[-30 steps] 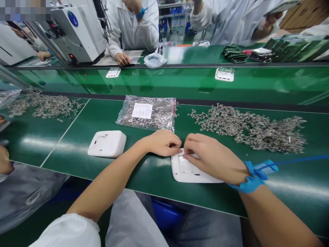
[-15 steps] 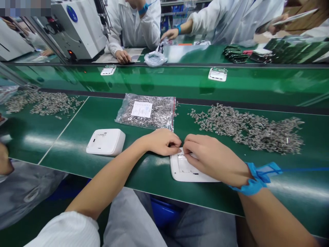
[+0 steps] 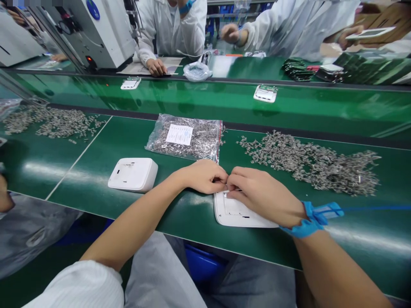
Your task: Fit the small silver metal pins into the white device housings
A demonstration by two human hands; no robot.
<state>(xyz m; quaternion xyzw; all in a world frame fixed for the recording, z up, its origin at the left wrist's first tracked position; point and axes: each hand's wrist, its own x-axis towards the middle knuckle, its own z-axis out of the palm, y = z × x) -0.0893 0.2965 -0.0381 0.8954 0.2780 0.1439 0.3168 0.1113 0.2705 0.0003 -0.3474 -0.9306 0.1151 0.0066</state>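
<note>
A flat white plastic housing (image 3: 239,216) lies on the green bench below my two hands, its recessed middle partly covered. My left hand (image 3: 205,177) is at its upper left corner, thumb and fingers pinched together. Fingertip to fingertip with it, my right hand (image 3: 261,194) reaches over the housing, fingers closed in a pinch, a blue wrist strap (image 3: 313,220) behind it. Whatever either pinch holds is too small or hidden to make out. A second white housing (image 3: 131,174) rests to the left, small metal pieces on its top.
Behind my hands lies a clear bag of metal clips (image 3: 184,137) with a white label. Loose metal clips are heaped at right (image 3: 308,160) and far left (image 3: 54,122). A green conveyor (image 3: 199,98) carries white parts (image 3: 266,93). Co-workers in white coats sit beyond.
My right hand has shifted slightly left, closer to my left hand. The white parts on the conveyor have slid left. A co-worker's hand across the belt has lifted off the far bench.
</note>
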